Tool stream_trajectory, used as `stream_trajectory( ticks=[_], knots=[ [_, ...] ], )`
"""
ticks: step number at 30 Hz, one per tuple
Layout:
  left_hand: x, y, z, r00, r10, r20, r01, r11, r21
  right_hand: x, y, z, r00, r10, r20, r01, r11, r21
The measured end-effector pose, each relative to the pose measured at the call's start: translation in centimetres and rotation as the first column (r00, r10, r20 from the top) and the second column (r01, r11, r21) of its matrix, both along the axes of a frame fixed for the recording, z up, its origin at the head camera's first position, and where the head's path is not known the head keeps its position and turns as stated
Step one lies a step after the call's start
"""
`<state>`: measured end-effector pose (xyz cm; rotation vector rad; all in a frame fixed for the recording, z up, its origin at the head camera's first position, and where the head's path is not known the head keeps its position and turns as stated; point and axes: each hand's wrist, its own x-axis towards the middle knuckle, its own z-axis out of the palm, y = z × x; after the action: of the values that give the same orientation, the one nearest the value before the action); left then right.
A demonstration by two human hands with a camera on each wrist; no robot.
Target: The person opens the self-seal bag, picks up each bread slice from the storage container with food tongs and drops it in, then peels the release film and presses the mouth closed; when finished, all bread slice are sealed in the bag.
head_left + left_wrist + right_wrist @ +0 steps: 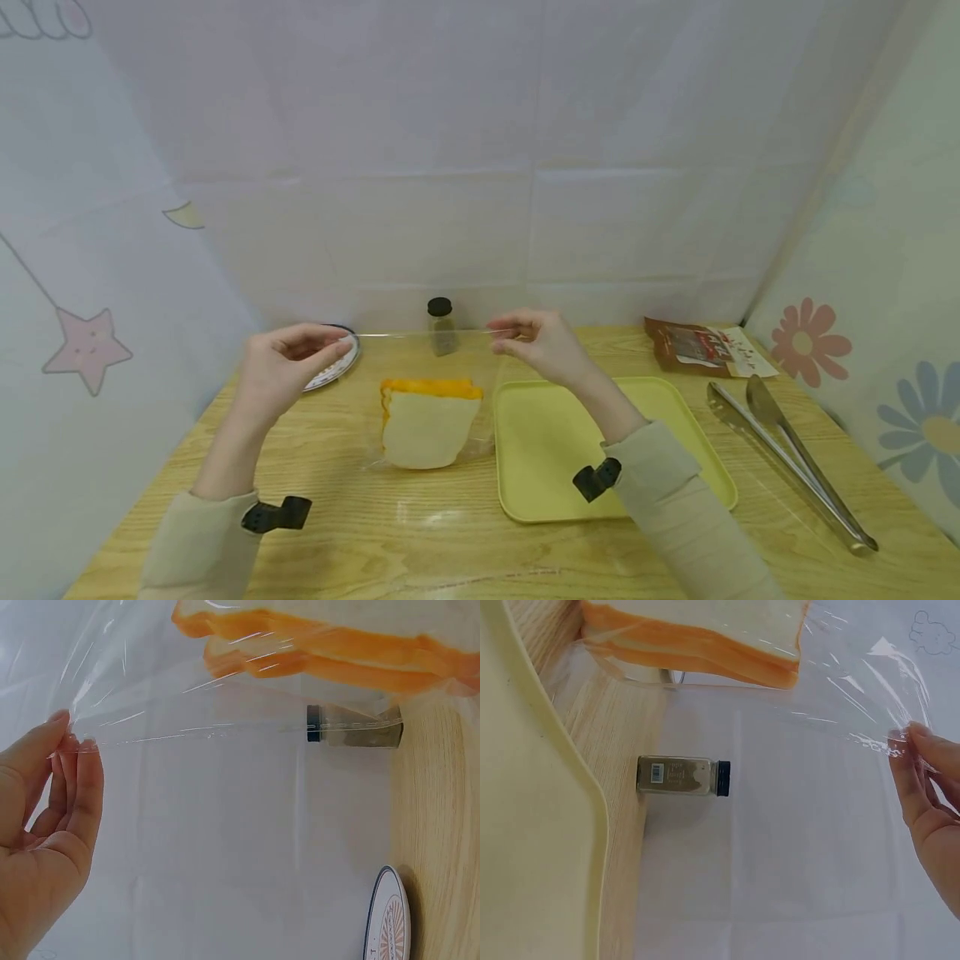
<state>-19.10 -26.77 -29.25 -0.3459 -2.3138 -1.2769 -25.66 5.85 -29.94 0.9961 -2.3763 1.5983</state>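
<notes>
A clear plastic bag (427, 358) with bread slices (431, 425) inside hangs upright between my two hands. My left hand (281, 367) pinches one top corner between thumb and fingertips. At the opposite top corner, my right hand (540, 346) pinches the film the same way. The top edge is stretched straight across. In the left wrist view, the orange crusts of at least two stacked bread slices (322, 652) show through the film. The right wrist view shows the bread slices (697, 637) sitting low in the bag; whether its bottom touches the table, I cannot tell.
A black-capped spice jar (441, 327) stands behind the bag. Left of it lies a patterned plate (341, 367), partly behind my left hand. A yellow tray (555, 467) lies under my right forearm. Farther right are metal tongs (798, 467) and a brown food pouch (701, 350).
</notes>
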Motion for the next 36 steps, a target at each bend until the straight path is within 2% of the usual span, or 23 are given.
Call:
stream_trajectory(
  ticks=[7,10,14,16,18,21,23,26,30,32,36],
  knots=[
    [0.0,-0.3,-0.3,0.994,-0.028,0.101,0.023,0.998,0.056,-0.1,0.4,0.0,0.992,0.053,0.113,-0.050,0.998,-0.037],
    [-0.2,-0.4,-0.5,0.991,-0.066,0.119,0.051,0.991,0.123,-0.1,0.4,0.0,0.982,0.085,0.171,-0.072,0.994,-0.082],
    [-0.5,-0.4,-0.8,0.992,-0.095,0.082,0.079,0.979,0.189,-0.2,0.4,0.0,0.975,0.096,0.202,-0.072,0.990,-0.123],
    [-0.7,-0.5,-1.0,0.994,-0.089,0.057,0.076,0.976,0.207,-0.2,0.3,0.0,0.975,0.096,0.202,-0.071,0.989,-0.131],
    [-0.8,-0.5,-1.2,0.996,-0.084,0.031,0.075,0.971,0.225,-0.2,0.2,0.1,0.975,0.093,0.201,-0.067,0.989,-0.132],
    [-1.1,-0.5,-1.5,0.994,-0.107,-0.006,0.104,0.954,0.280,-0.2,0.0,0.2,0.976,0.083,0.202,-0.058,0.990,-0.127],
    [-1.1,-0.4,-1.6,0.993,-0.115,-0.028,0.118,0.951,0.285,-0.3,0.1,0.3,0.975,0.069,0.212,-0.045,0.992,-0.118],
    [-1.2,-0.3,-1.6,0.992,-0.120,-0.044,0.128,0.952,0.278,-0.5,0.1,0.4,0.968,0.053,0.245,-0.033,0.996,-0.083],
    [-1.1,-0.1,-1.5,0.991,-0.122,-0.052,0.132,0.953,0.274,-0.9,0.1,1.1,0.960,0.066,0.273,-0.068,0.998,-0.001],
    [-1.2,-0.1,-1.5,0.991,-0.124,-0.055,0.135,0.950,0.281,-1.0,0.1,1.6,0.962,0.079,0.261,-0.096,0.994,0.055],
    [-1.1,-0.2,-1.5,0.993,-0.108,-0.050,0.117,0.956,0.270,-1.4,-0.4,2.7,0.984,0.075,0.162,-0.110,0.969,0.220]
  ],
)
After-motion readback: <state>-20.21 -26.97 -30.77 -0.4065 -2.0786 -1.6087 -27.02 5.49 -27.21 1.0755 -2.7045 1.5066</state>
